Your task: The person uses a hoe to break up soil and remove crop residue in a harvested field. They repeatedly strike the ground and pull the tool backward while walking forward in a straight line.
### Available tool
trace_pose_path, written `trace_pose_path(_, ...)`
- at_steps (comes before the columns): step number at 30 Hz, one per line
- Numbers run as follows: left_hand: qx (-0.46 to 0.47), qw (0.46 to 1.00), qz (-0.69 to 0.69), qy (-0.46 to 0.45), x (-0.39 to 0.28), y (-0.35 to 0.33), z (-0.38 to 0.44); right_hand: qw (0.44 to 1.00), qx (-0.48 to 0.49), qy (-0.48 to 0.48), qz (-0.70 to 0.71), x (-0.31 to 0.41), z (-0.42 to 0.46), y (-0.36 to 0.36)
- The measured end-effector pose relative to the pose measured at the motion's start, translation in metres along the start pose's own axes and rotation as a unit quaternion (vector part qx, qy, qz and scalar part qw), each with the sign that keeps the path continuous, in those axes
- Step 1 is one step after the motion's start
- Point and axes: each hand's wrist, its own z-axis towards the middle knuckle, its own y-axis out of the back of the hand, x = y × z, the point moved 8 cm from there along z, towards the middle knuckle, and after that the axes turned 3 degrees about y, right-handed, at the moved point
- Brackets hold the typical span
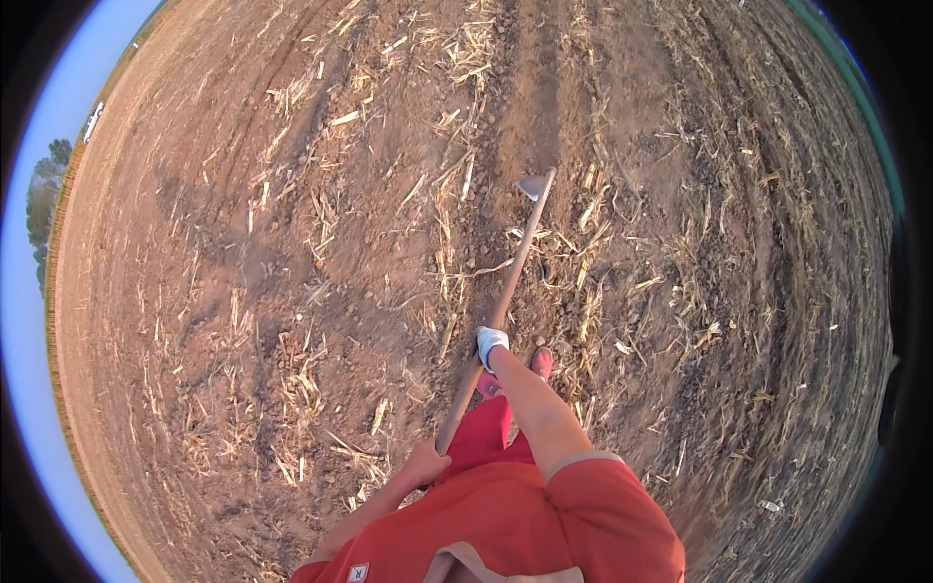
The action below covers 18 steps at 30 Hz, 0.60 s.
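Observation:
A long-handled hoe runs from my body out over the soil, its wooden handle slanting up to the right. The metal hoe blade is at the far end, by a loosened strip of earth; whether it touches the ground I cannot tell. My right hand, in a white glove, grips the handle about midway, above my shoes. Bare, my left hand is closed around the handle's near end beside my thigh.
Dry crop stubble and broken stalks lie in rows across the brown field. My pink shoes stand just right of the handle. Trees and a white object are on the far left horizon.

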Motion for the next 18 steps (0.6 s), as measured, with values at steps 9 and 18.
trace_pose_path(9, 0.040, 0.998, -0.012, 0.049, 0.152, -0.012, -0.073, 0.984, -0.072, -0.137, -0.091, -0.216, -0.031, -0.021)
trace_pose_path(18, -0.007, 1.000, -0.003, -0.024, 0.080, -0.019, -0.020, 0.997, -0.072, 0.025, 0.024, -0.097, 0.009, 0.007)
